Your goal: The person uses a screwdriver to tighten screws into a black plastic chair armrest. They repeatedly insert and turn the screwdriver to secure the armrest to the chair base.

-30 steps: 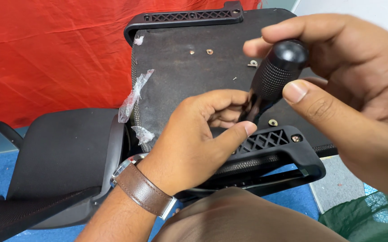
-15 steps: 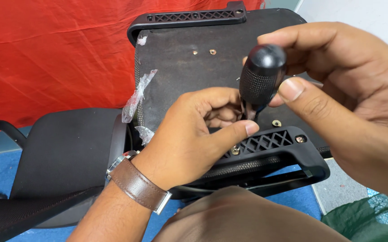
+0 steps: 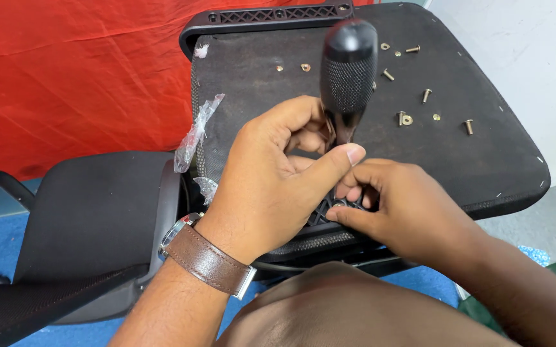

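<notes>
A screwdriver with a black knurled handle (image 3: 348,71) stands upright over a dark fabric chair seat panel (image 3: 477,154). My left hand (image 3: 265,186), with a brown-strapped watch (image 3: 210,260) on its wrist, curls around the screwdriver's shaft just under the handle. My right hand (image 3: 406,212) sits lower and to the right. Its thumb and fingertips pinch the black lattice plastic bracket (image 3: 321,213) at the panel's near edge. The screwdriver's tip is hidden behind my fingers.
Several loose brass screws and washers (image 3: 404,119) lie on the panel's far right. A second lattice bracket (image 3: 271,14) runs along the far edge. Torn clear plastic (image 3: 194,132) hangs at the left edge. A black chair part (image 3: 91,212) lies left, with a red cloth (image 3: 66,77) behind.
My right hand has let go of the screwdriver handle and dropped to the near bracket. The left hand now holds the tool alone, and the view has shifted to show more loose screws.
</notes>
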